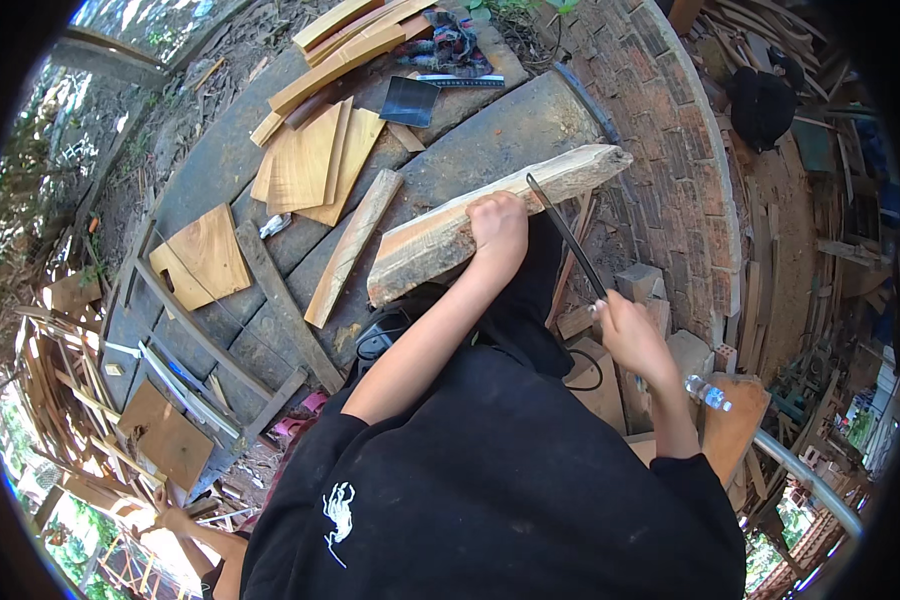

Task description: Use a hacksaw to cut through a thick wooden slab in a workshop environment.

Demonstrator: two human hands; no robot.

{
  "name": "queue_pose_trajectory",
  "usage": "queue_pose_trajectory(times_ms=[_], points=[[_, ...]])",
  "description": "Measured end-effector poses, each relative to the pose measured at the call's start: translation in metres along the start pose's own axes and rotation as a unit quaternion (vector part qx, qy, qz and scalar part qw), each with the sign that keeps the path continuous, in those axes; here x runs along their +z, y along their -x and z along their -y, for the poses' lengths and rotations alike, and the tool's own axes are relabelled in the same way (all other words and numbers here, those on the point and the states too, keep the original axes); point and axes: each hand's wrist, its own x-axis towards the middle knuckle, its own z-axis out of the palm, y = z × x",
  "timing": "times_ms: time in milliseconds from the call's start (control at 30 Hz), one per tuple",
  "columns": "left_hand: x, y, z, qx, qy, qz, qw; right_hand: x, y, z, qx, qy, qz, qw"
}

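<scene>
Down went the weight of the left hand (500, 222), fingers curled over and knuckles up, closed on the near edge of a rough-edged timber (425, 252)! That timber, the piece in play, ran beneath the left hand, one end out to its left and nearer the body, the other tapering off to its right and farther away. And the right hand (630, 328)? Wrapped in a firm fist round the near end of a long, thin dark tool (576, 245), its far tip over the timber just right of the left hand; whether that tip touched the wood, you could not tell.

Left of the left hand, a narrow wooden strip (354, 248) lay slanted on the grey slab (520, 118), well within the action. Beyond that hand, up and to the left, pale boards (310, 165) overlapped in a fan, with a dark square sheet (410, 101) just beside them, and a ruler (460, 81) and a crumpled cloth (455, 45) farther out. A notched board (202, 258) sat far to the left hand's left. Over on the other flank, brick paving (660, 170) curved away beyond the right hand, while a clear bottle (708, 392) lay to its right, nearer the body, close by the right forearm!
</scene>
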Motion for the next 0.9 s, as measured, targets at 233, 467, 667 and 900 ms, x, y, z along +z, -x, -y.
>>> queue_pose_trajectory(times_ms=[233, 467, 667, 900], points=[[-0.032, -0.031, 0.018, 0.018, 0.124, 0.075, 0.989, 0.012, -0.063, 0.017, -0.065, 0.019, -0.058, 0.996], [-0.035, -0.053, 0.036, 0.025, 0.126, 0.092, 0.987, 0.014, -0.076, 0.033, -0.062, 0.06, -0.074, 0.994], [-0.036, -0.054, 0.034, 0.029, 0.121, 0.094, 0.988, 0.011, -0.056, 0.028, -0.025, 0.058, -0.054, 0.997], [-0.037, -0.058, 0.04, 0.03, 0.121, 0.098, 0.987, 0.037, -0.092, 0.022, -0.051, -0.002, -0.106, 0.993]])
